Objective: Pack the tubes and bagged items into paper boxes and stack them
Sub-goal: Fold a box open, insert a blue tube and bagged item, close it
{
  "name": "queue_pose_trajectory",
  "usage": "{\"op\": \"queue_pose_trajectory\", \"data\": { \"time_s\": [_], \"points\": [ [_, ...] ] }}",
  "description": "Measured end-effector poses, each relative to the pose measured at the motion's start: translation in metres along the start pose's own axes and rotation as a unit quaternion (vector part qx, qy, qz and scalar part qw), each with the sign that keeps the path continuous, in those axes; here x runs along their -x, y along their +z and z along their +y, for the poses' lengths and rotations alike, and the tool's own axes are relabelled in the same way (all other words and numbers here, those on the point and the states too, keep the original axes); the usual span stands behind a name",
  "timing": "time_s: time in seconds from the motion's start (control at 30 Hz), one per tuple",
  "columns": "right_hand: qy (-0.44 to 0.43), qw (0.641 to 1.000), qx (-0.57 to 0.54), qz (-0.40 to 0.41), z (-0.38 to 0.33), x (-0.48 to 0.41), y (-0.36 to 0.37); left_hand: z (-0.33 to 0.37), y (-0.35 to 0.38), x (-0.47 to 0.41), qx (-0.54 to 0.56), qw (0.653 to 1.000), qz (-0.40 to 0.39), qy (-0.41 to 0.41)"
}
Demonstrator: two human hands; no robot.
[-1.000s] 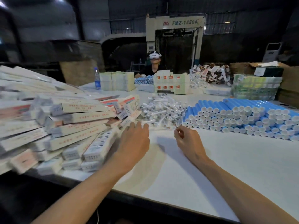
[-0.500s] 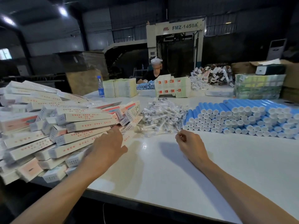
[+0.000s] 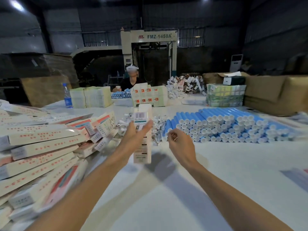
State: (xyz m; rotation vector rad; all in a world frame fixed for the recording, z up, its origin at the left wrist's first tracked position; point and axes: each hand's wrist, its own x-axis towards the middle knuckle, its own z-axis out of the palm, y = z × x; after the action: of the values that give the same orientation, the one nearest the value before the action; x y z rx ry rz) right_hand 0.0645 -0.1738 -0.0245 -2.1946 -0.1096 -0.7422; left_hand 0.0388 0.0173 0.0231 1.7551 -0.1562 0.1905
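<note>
Since the earlier frames the left hand (image 3: 133, 137) has left the heap of flat cartons (image 3: 41, 147) and lifted one long paper box (image 3: 142, 134), gripped mid-length and held upright above the white table (image 3: 216, 180); the right hand (image 3: 180, 144) hovers just beside it, loosely curled with what looks like a small item pinched in its fingertips. The box looks light, thin and easily crushed, so holding its long edges suits it. One box is in hand; the cartons, blue tubes (image 3: 225, 125) and clear bagged items (image 3: 156, 129) are too many to count.
</note>
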Motion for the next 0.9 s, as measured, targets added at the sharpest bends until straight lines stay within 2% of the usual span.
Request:
{"op": "queue_pose_trajectory", "data": {
  "time_s": [0.07, 0.2, 0.3, 0.47, 0.57, 0.9],
  "points": [
    [-0.007, 0.998, 0.045, 0.034, 0.005, -0.026, -0.008, -0.012, 0.01, -0.012, 0.092, 0.996, 0.012, -0.017],
    [-0.037, 0.984, 0.171, 0.045, 0.014, -0.088, -0.007, -0.032, 0.013, -0.023, 0.116, 0.991, 0.046, 0.044],
    [-0.046, 0.943, 0.327, 0.03, 0.014, -0.126, 0.007, -0.038, 0.008, -0.027, 0.149, 0.986, 0.033, 0.068],
    [0.0, 0.85, 0.515, -0.107, 0.024, -0.159, 0.029, -0.045, 0.005, -0.029, 0.1, 0.992, 0.04, 0.064],
    [-0.012, 0.832, 0.547, -0.091, 0.025, -0.162, 0.037, -0.047, 0.002, -0.032, 0.11, 0.991, 0.057, 0.054],
    [-0.091, 0.797, 0.594, -0.054, 0.007, -0.148, 0.034, -0.05, 0.006, -0.03, 0.138, 0.989, 0.01, 0.051]
  ]
}}
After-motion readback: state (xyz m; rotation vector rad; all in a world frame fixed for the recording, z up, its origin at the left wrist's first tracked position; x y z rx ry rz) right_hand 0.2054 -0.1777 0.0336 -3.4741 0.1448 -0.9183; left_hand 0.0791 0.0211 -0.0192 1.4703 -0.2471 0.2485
